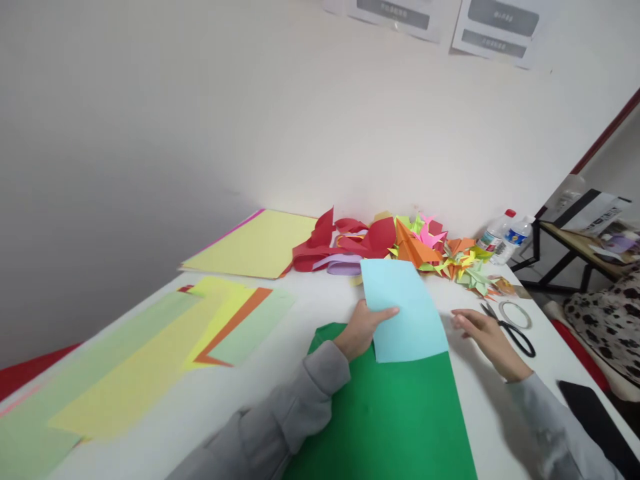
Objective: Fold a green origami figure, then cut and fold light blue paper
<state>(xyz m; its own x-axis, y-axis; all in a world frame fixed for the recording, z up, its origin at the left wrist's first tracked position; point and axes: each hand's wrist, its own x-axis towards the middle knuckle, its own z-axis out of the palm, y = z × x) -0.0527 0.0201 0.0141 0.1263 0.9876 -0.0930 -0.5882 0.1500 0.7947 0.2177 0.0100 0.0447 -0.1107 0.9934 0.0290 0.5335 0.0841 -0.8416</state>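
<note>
My left hand grips a light blue sheet of paper by its left edge, thumb on top and fingers behind. The sheet is held up over a large green sheet, which lies on the white table. To the right of the blue paper, my right hand hovers apart from it with fingers loosely bent and nothing seen in them. Black-handled scissors lie just beyond the right hand, beside a roll of clear tape.
Coloured paper strips and a stack of yellow sheets lie at left. Red paper pieces and folded paper figures line the wall. Two bottles stand at the far right corner; a black phone-like slab lies near the right edge.
</note>
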